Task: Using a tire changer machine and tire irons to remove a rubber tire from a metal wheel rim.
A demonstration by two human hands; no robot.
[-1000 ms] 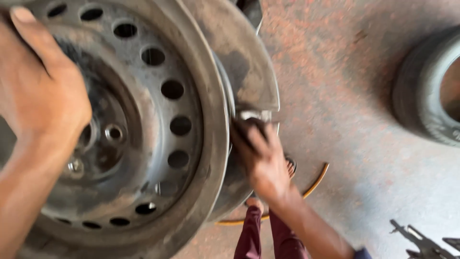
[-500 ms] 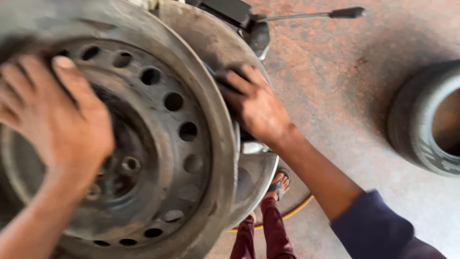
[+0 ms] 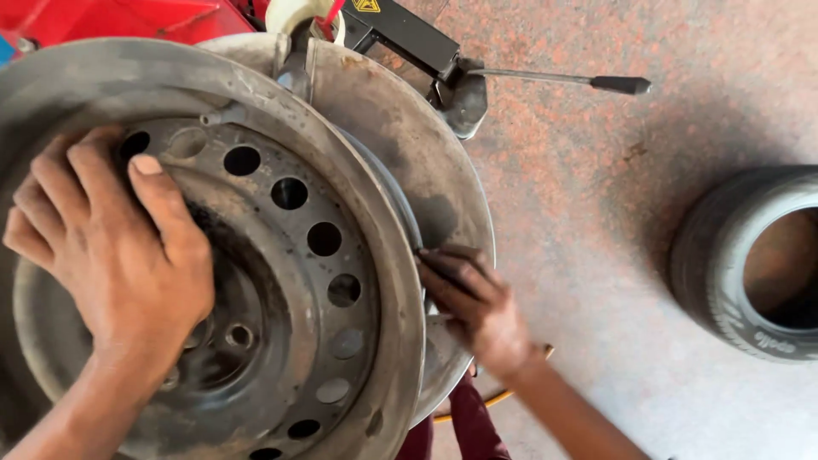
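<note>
Spreading flat, the left hand point(image 3: 111, 255) was pressed on the rim point(image 3: 341, 221) to steady it, fingers open; the right hand point(image 3: 477, 307) was curled, gripping its edge from beneath.

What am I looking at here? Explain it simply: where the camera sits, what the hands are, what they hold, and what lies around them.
The one picture comes from a camera worn on a person's head, looking down at their own two bare hands.

The big grey round thing is a bare steel wheel rim with a ring of round holes and no tyre on it. It sits on a round metal plate that belongs to a workshop machine; a red part of the machine and a black arm with a long lever show at the top.

The left hand lies flat on the face of the rim. The right hand reaches to the rim's outer edge; whether it grips anything cannot be told.

On the speckled floor, a loose tyre stands to the right.
</note>
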